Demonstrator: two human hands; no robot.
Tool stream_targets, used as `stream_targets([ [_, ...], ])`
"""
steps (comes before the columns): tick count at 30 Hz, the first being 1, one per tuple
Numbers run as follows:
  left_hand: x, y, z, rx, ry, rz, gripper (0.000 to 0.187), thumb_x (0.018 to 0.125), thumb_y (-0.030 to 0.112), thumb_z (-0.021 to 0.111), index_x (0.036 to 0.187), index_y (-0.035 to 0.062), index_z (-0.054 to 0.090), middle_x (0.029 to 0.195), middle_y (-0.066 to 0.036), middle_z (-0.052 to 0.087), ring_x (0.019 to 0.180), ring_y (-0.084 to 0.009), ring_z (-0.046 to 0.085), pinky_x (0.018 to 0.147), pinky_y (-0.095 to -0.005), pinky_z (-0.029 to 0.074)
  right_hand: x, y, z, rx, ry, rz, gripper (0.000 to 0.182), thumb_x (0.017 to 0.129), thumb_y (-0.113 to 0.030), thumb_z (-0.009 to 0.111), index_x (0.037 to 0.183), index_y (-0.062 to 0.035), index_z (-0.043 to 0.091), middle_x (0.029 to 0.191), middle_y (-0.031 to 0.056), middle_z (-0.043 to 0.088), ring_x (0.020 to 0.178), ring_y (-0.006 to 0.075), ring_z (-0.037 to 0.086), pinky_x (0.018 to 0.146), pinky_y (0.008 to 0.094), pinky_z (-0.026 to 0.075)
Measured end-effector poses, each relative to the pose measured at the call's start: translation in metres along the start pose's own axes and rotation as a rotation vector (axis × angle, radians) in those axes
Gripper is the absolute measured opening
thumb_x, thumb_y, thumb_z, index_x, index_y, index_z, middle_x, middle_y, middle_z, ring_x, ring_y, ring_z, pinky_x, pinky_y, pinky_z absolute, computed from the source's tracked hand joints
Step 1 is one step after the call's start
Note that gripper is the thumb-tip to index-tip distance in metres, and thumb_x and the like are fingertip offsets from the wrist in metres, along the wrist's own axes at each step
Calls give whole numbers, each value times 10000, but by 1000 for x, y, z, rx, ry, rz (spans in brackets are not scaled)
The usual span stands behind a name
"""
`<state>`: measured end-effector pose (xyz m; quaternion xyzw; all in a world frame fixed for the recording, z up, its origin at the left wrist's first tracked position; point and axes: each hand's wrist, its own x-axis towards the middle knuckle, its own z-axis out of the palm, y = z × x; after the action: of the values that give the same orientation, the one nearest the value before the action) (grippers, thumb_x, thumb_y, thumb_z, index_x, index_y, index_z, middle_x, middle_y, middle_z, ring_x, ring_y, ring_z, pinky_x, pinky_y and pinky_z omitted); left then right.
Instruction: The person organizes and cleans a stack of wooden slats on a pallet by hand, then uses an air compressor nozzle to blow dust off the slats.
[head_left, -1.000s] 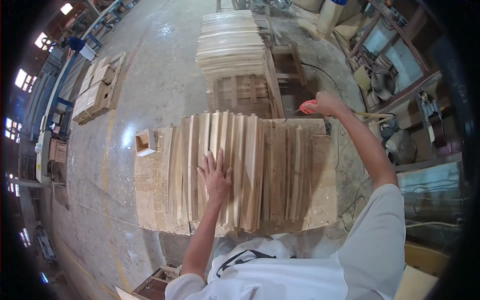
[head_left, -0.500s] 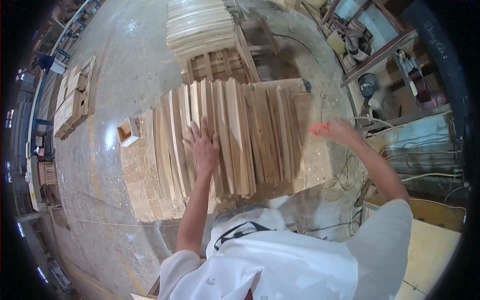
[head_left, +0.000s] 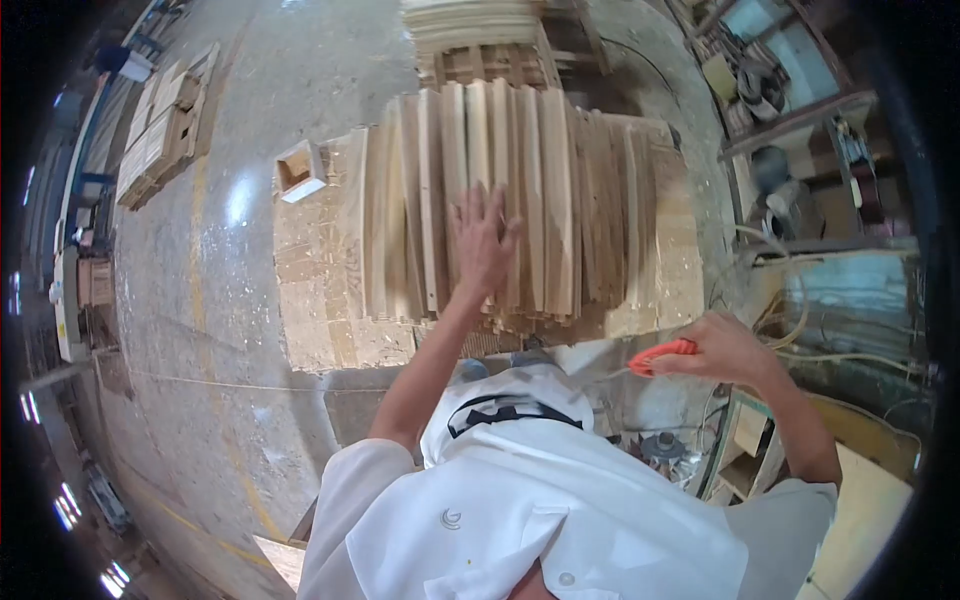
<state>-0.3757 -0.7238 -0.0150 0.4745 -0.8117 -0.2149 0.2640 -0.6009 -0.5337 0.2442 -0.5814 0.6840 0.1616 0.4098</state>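
Note:
A row of narrow wooden strips (head_left: 545, 200) stands side by side on a worn wooden tabletop (head_left: 310, 320). My left hand (head_left: 485, 245) lies over the middle of the strips with its fingers spread; it grips none of them. To the right, past the tabletop's near corner, my right hand (head_left: 730, 350) is closed around a red-handled tool (head_left: 660, 355). The handle curves out to the left of the fingers. A thin, blurred part seems to extend from it, too faint to name.
An open wooden box (head_left: 300, 172) sits at the tabletop's far left corner. Behind is another stack of strips (head_left: 470, 25). Boards on a pallet (head_left: 160, 135) stand on the floor at left. Hoses (head_left: 800, 290) and a cluttered shelf (head_left: 800, 130) are at right.
My view has shifted, so the tabletop appears higher and further right. My right hand has come down and nearer my body with the red-handled tool. My left hand stays over the strips.

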Motion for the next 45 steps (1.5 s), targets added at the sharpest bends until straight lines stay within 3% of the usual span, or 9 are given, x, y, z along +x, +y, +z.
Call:
stream_targets([
  [3, -17, -10, -25, -293, -104, 18, 524, 935, 246, 582, 1430, 143, 446, 1522, -209, 309, 1429, -380, 254, 1179, -453, 216, 40, -53, -25, -196, 338, -33, 568, 818, -650, 589, 854, -106, 748, 663, 168, 655, 651, 340, 661, 630, 439, 513],
  [7, -12, -57, -54, -3, 127, -15, 567, 895, 257, 643, 1417, 133, 458, 1494, -185, 361, 1395, -378, 319, 1139, -454, 288, 112, -122, -77, -288, 660, -186, 530, 895, -575, 536, 841, -90, 742, 701, 170, 666, 683, 345, 670, 652, 447, 515],
  [12, 8, -127, -75, 430, 290, -236, 741, 856, 424, 668, 1458, 108, 374, 1411, -262, 437, 1324, -393, 422, 1022, -421, 429, 236, -173, -120, -577, 608, -108, 474, 910, -514, 543, 914, -84, 744, 816, 128, 712, 781, 299, 705, 693, 418, 531],
  [14, 13, -154, -72, -150, 81, -535, 763, 870, 473, 630, 1477, 114, 340, 1409, -243, 443, 1305, -424, 416, 1065, -581, 327, 268, -193, -128, -578, 706, -72, 603, 901, -592, 506, 842, -33, 723, 774, 178, 693, 755, 329, 697, 663, 436, 531],
  [24, -13, -180, -75, -311, 33, -418, 580, 952, 396, 535, 1414, 60, 431, 1375, -195, 500, 1303, -416, 416, 1068, -467, 357, 329, -329, -92, -702, 577, -264, 317, 923, -365, 555, 1029, -127, 735, 1006, 62, 729, 930, 269, 702, 746, 486, 511],
  [30, -58, -205, -83, 69, 436, -421, 405, 1000, 243, 446, 1350, 48, 504, 1289, -250, 553, 1171, -388, 551, 968, -402, 448, 339, -354, -64, -778, 580, -180, 298, 896, -340, 586, 1040, -126, 736, 1025, 56, 728, 952, 254, 700, 771, 455, 515],
  [36, -122, -260, -91, -690, 381, -746, 381, 1007, 240, 439, 1199, -33, 623, 1104, -212, 677, 1045, -271, 646, 905, -354, 483, 279, -383, -17, -650, 274, -371, 283, 871, -308, 601, 1025, -113, 736, 1010, 77, 727, 936, 239, 704, 771, 427, 525],
  [42, -136, -262, -96, -704, 373, -632, 338, 973, 190, 543, 1197, -47, 632, 1093, -138, 693, 1015, -178, 627, 911, -303, 475, 316, -400, 20, -695, 401, -413, 237, 855, -270, 629, 1005, -127, 743, 981, 70, 729, 920, 242, 699, 772, 459, 519],
  [45, -138, -264, -101, -691, 337, -670, 346, 965, 174, 557, 1218, -54, 617, 1095, -144, 692, 1010, -181, 633, 901, -301, 482, 341, -402, 24, -768, 588, -418, 405, 875, -463, 592, 880, -87, 742, 810, 86, 719, 803, 255, 709, 651, 407, 526],
])
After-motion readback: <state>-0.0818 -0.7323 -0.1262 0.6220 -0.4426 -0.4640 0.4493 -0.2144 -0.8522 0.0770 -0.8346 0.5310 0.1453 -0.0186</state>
